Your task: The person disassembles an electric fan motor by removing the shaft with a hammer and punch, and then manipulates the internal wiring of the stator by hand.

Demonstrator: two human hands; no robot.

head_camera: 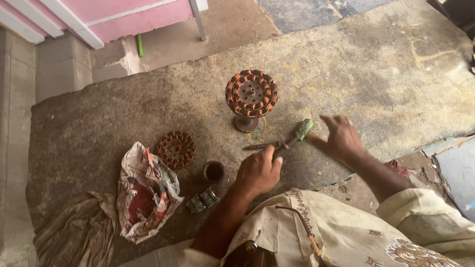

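Pretty rough outdoor-looking spot. The ground is one big worn stone slab (346,64), grey-brown, stained and scuffed, with little yellow flecks scattered around the middle. Up at 11 o'clock there's a pink wall panel (128,15) with white trim strips running across it, and a thin metal leg (199,21) coming down at 12. A pale concrete step (64,69) sits under the pink bit, with a small green stick (140,45) leaning against it. Towards 1 o'clock the slab gives way to darker bluish paving (307,12). At 4 o'clock there's a lighter grey-blue tile (457,168) past a cracked edge. Light is flat, soft daylight, no hard shadows.
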